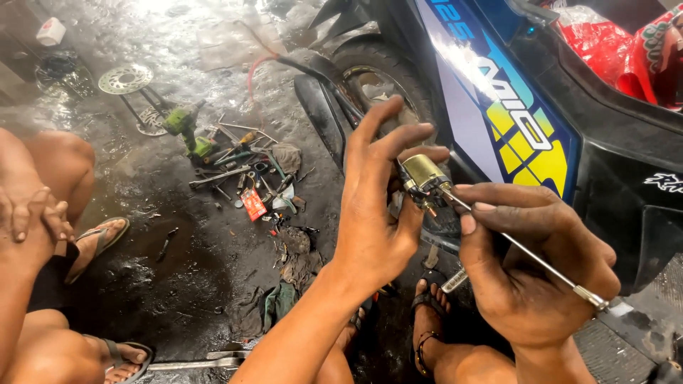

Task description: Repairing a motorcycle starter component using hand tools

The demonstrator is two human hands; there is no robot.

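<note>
My left hand (377, 206) holds a small brass-coloured metal part (421, 174) between thumb and fingers, in front of a scooter's rear wheel (370, 78). My right hand (530, 263) grips a thin metal rod tool (548, 267) whose tip meets the brass part. Its far end sticks out past my wrist. Both hands are dark with grease. My sandalled feet (427, 320) show below the hands.
A blue and yellow scooter body (512, 114) fills the upper right. Several hand tools, a green power driver (186, 128) and rags lie scattered on the wet dark floor. A brake disc (125, 78) lies far left. Another person squats at the left, feet in sandals (99, 238). A wrench (199, 363) lies near the bottom.
</note>
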